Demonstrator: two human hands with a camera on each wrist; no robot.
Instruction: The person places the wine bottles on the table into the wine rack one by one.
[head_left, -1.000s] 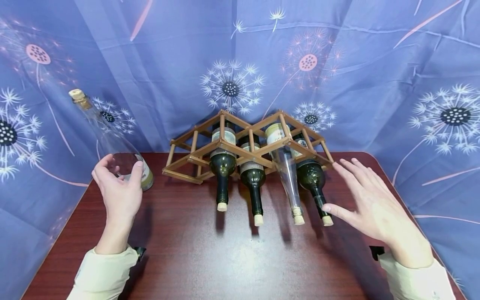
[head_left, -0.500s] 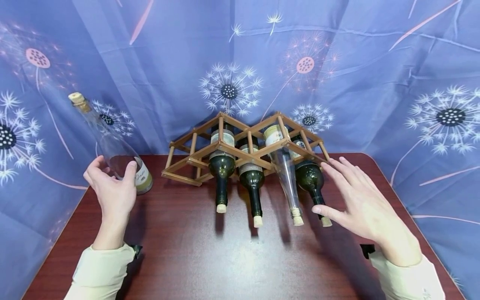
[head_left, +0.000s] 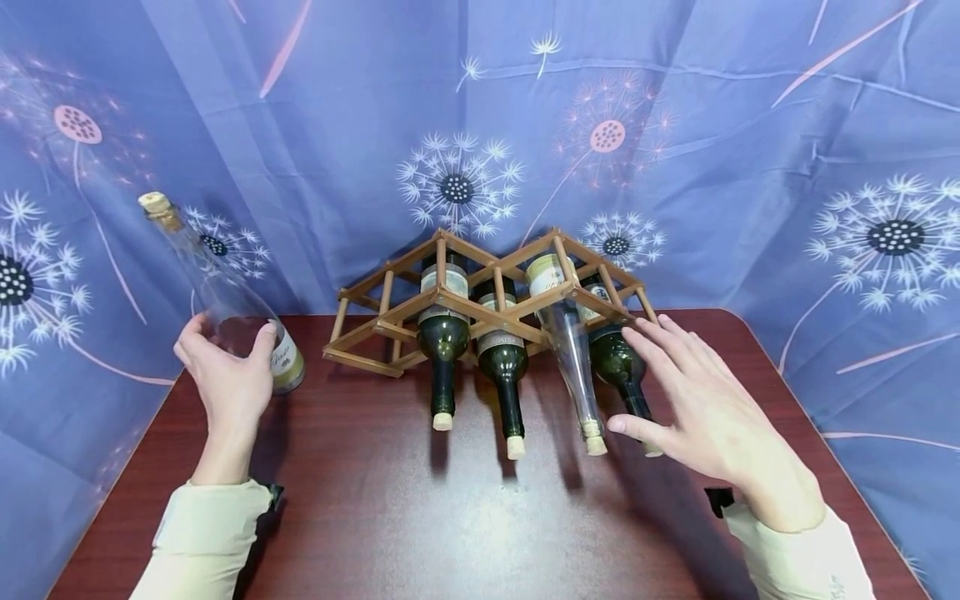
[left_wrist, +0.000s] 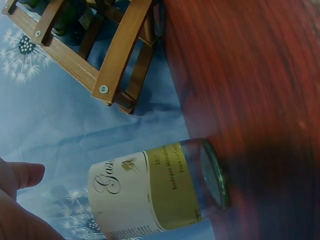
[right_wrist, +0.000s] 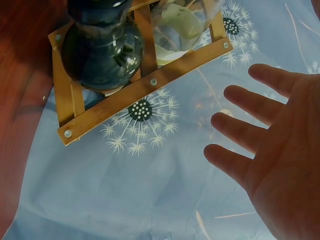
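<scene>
A clear corked wine bottle (head_left: 288, 362) stands upright at the table's left; its cream and olive label (left_wrist: 145, 185) shows in the left wrist view. My left hand (head_left: 228, 375) is beside it, thumb and fingers spread apart in a loose curve, overlapping its lower body in the head view. In the left wrist view the thumb (left_wrist: 30, 175) lies apart from the label. My right hand (head_left: 705, 408) is held with fingers extended near the right end of the wooden wine rack (head_left: 510, 317), overlapping the rightmost dark green bottle (head_left: 618, 358) in the head view. Nothing is in its grasp.
The rack holds two more dark green bottles (head_left: 442, 333) and a clear bottle (head_left: 573, 350), their corked necks pointing toward me. A blue dandelion-print cloth (head_left: 337, 150) hangs behind the reddish-brown table (head_left: 390, 517).
My right hand has shifted left, covering more of the rightmost green bottle. The left hand has moved slightly left beside the clear bottle. The bottles and rack have stayed in place.
</scene>
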